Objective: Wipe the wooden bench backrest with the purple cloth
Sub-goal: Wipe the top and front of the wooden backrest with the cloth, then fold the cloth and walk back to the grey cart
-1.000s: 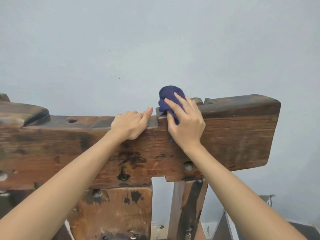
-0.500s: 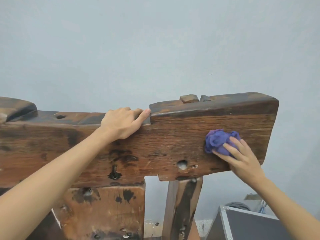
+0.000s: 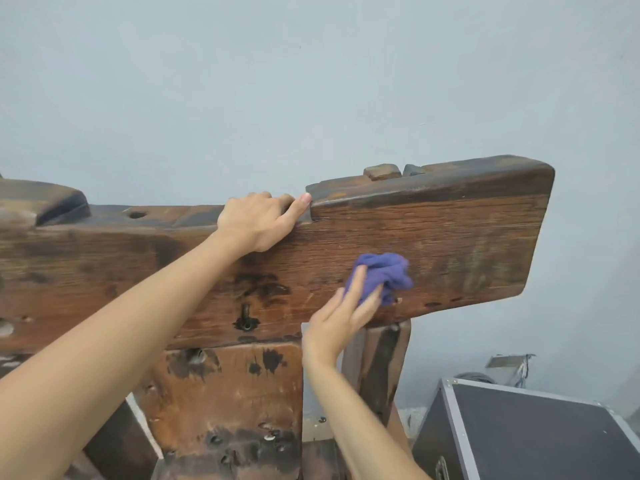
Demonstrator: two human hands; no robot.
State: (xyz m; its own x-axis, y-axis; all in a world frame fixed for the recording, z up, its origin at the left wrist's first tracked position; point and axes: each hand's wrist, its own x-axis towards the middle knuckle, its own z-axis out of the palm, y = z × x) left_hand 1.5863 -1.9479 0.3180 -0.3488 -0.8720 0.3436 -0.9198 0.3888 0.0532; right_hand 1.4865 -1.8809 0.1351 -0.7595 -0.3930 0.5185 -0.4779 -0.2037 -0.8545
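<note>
Purple cloth (image 3: 382,273) slid leftward across backrest (image 3: 467,244), right hand (image 3: 341,322) pressing it

Two hands were in the frame: the left hand (image 3: 260,221) at the centre and the right hand (image 3: 341,322) just below and right of it. One purple cloth (image 3: 382,277) lay right of centre. One wooden backrest (image 3: 467,244) ran across the middle, with two wooden uprights under it, a broad upright (image 3: 225,403) at lower centre and a narrow upright (image 3: 382,362) to its right. One small wooden peg (image 3: 382,172) stood on the beam's top edge. One black case (image 3: 526,434) filled the lower right corner.
</note>
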